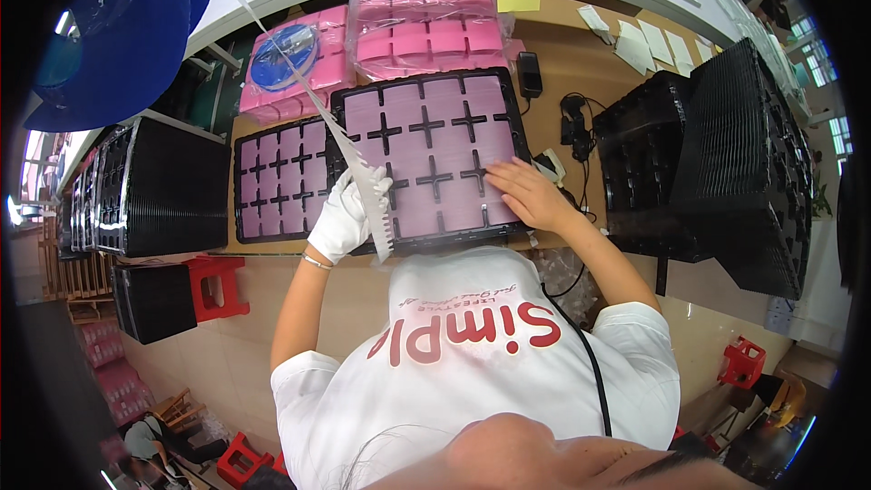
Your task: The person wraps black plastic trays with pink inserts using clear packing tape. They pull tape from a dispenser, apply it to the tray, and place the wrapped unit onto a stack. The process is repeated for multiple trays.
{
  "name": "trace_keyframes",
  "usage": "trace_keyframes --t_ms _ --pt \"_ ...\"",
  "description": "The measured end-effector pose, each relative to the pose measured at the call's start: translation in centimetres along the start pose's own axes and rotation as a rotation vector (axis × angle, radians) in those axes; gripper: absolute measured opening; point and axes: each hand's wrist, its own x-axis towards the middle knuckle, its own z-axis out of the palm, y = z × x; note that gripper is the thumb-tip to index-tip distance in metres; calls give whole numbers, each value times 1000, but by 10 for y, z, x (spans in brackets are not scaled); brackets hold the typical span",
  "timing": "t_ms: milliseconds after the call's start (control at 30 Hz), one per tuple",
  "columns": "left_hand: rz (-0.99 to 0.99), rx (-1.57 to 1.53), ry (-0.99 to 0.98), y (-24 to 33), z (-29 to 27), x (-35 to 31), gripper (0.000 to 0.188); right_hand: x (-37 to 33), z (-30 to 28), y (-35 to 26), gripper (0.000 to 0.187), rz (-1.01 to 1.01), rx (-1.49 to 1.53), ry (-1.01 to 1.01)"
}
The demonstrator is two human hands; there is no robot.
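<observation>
In front of me a black tray (pixel 520 132) holds pinkish-purple sheets, with black cross-shaped dividers standing up between them. My left hand (pixel 340 220), in a white glove, is at the tray's left edge, its fingers closed on a long translucent white strip (pixel 337 132) with a jagged, toothed edge. That strip runs up from the hand toward the upper left, passing in front of the tray. Bare, with fingers stretched out, my right hand (pixel 529 195) rests on the sheets at the tray's right side. A second, similar filled tray (pixel 238 191) lies to the left, partly under the first.
Behind the trays sit pink foam blocks in plastic wrap (pixel 426 32) and a blue tape roll (pixel 284 56). Tall stacks of black trays stand left (pixel 172 186) and right (pixel 744 163). A black power adapter (pixel 529 74) and cables lie right. A large blue object (pixel 109 36) fills the upper left.
</observation>
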Motion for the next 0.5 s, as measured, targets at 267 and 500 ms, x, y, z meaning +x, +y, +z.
trace_keyframes --t_ms 267,500 --pt "2 134 -322 22 -28 -54 38 -67 -3 -2 43 -20 -146 -172" --pt "7 278 63 25 -7 -67 23 -54 7 -19 32 -11 -128 61"
